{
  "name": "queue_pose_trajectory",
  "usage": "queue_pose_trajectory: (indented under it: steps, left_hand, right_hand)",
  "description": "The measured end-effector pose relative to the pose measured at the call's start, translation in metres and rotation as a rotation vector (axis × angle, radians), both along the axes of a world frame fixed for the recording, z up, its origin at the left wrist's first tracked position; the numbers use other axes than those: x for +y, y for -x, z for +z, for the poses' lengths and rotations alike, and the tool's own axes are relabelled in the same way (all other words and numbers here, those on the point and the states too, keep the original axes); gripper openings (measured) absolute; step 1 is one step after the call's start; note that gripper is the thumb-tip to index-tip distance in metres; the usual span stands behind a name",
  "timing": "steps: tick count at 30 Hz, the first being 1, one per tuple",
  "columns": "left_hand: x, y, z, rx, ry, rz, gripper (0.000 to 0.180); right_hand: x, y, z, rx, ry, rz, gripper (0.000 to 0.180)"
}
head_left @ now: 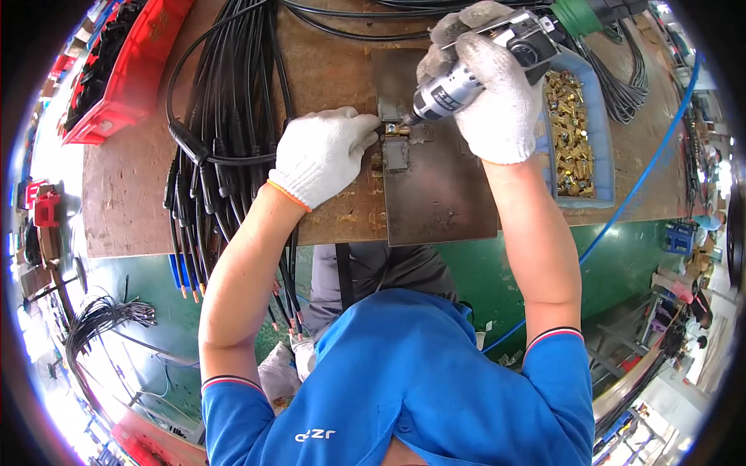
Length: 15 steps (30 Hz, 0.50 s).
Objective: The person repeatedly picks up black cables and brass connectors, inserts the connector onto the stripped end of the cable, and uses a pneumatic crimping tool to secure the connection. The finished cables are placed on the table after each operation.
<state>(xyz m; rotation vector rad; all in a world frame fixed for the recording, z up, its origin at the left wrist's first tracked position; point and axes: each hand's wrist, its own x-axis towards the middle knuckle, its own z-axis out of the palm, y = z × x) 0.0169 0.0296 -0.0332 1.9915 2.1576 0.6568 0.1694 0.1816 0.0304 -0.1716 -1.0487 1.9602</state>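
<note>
My left hand [320, 154], in a white knit glove with an orange cuff, is closed in a pinch beside a small metal fixture [397, 155]. A black cable [242, 161] runs under this hand, and its dark end shows at the fingertips. A brass terminal [396, 129] lies in the fixture, against that end. My gloved right hand [497, 105] is wrapped round a cordless power screwdriver [451, 92] with a green part at its rear. The tool is tilted, its tip down at the terminal. The fixture is on a dark metal plate [439, 198].
A blue bin [604, 167] of brass terminals [571, 140] stands right of my right hand. Black cables [225, 85] lie bundled at left, some hanging over the table's front edge. A red crate [128, 101] of black parts sits far left. A blue hose [649, 171] crosses the right side.
</note>
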Motion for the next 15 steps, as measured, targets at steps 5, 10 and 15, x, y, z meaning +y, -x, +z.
queue_pose_trajectory:
  steps: [5,10,15]
  left_hand:
    - [0.0,0.0,0.0,-0.001,0.007,-0.003,0.02]
    - [0.0,0.001,-0.001,0.02,0.031,-0.002,0.021]
    - [-0.002,0.001,-0.002,0.052,-0.011,0.002,0.02]
  right_hand:
    - [0.003,0.009,-0.013,0.028,-0.02,0.049,0.027]
    - [0.003,0.014,-0.013,-0.042,-0.144,0.122,0.032]
    - [0.011,0.024,-0.008,-0.075,-0.377,0.436,0.035]
